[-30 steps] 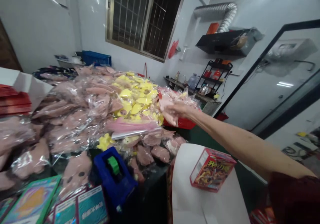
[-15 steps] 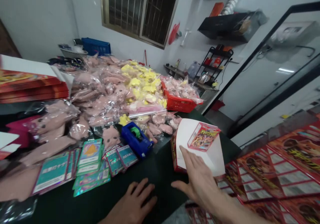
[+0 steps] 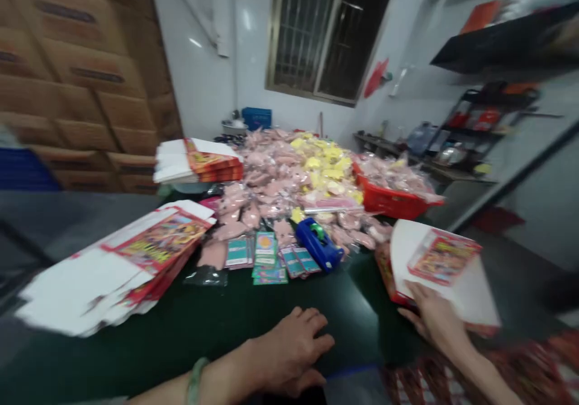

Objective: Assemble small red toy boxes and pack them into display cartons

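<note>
My left hand (image 3: pixel 289 347) rests palm down on the dark green table (image 3: pixel 235 314), fingers loosely curled and holding nothing. A green bangle sits on its wrist. My right hand (image 3: pixel 434 317) lies with fingers stretched against the near edge of a stack of white and red flat cartons (image 3: pixel 452 284). A small red printed box (image 3: pixel 441 257) sits on top of that stack. A blue tape dispenser (image 3: pixel 319 245) and several teal cards (image 3: pixel 265 254) lie just beyond my hands.
A large heap of bagged pink and yellow toys (image 3: pixel 307 175) covers the table's far half, beside a red basket (image 3: pixel 393 200). Flattened red and white cartons (image 3: pixel 117 266) fan out at left, another pile (image 3: pixel 199 160) behind. Brown boxes (image 3: pixel 81 73) line the left wall.
The view has swung left and pulled back. My right hand moved from the far basket to the carton stack near me. My left hand came onto the table.
</note>
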### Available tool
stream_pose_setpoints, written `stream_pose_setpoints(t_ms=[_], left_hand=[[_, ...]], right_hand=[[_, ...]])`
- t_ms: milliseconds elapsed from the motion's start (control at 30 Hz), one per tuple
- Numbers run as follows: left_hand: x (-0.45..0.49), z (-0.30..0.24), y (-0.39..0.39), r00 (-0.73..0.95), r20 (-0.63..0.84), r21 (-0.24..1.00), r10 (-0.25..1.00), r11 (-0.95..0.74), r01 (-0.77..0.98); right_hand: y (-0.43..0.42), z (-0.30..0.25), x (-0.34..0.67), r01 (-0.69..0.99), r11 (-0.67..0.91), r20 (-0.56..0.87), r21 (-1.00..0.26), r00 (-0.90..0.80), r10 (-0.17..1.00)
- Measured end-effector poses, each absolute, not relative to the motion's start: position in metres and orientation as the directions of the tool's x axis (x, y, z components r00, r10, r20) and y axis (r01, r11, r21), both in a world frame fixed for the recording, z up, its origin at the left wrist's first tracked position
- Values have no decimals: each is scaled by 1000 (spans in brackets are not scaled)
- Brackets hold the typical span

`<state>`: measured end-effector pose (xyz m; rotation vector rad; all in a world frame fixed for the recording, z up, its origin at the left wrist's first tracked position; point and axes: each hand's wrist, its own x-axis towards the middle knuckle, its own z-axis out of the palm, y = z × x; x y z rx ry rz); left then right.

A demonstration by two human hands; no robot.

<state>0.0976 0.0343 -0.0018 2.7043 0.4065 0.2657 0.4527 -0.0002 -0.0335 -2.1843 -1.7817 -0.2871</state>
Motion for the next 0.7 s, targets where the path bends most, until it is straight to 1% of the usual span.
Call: stream_pose_setpoints(t_ms=[33,67,100,133,167,200,233,300,333,367,400,433,567,700], left_hand=[[79,11,33,909,180,405,375,-871,279],[58,23,33,857,249,395,451,-855,335],[34,34,37,767,334,371,547,-825,427],[7,44,43,632,429,324,645,-763,559],[-20,51,51,492,487,258,721,-657,708],[-48,54,60,375,511,182,774,-524,832],[-75,55,68,271,493,102,827,-364,926],[-118,47,83,87,424,-22,901,-86,996],[-133,40,89,33,361,-47,932,-18,999],[-143,32,92,-8,309,-55,951,26,998],[-148,24,93,-33,283,-59,958,52,997],[-151,16,92,-45,283,-62,958,65,996],[-146,-3,86,-67,374,-63,925,98,993],[-146,-5,82,-88,429,-20,899,107,994]], right_hand=[[2,-34,445,984,-134,421,-119,172,891],[6,-34,432,987,-53,478,-149,119,870],[11,-32,413,978,63,513,-201,50,857],[18,-28,388,947,188,533,-261,-21,846],[26,-21,358,891,315,535,-327,-101,839],[36,-12,322,825,417,537,-382,-170,827],[48,-1,284,754,501,513,-425,-255,819],[77,23,204,625,619,498,-475,-389,775],[95,34,166,599,641,464,-481,-446,765],[113,43,130,616,624,410,-480,-472,781],[131,50,97,674,575,346,-463,-460,818],[148,53,69,701,550,319,-454,-449,835],[189,47,-9,768,468,253,-437,-395,883],[201,49,-27,783,395,258,-480,-304,917]])
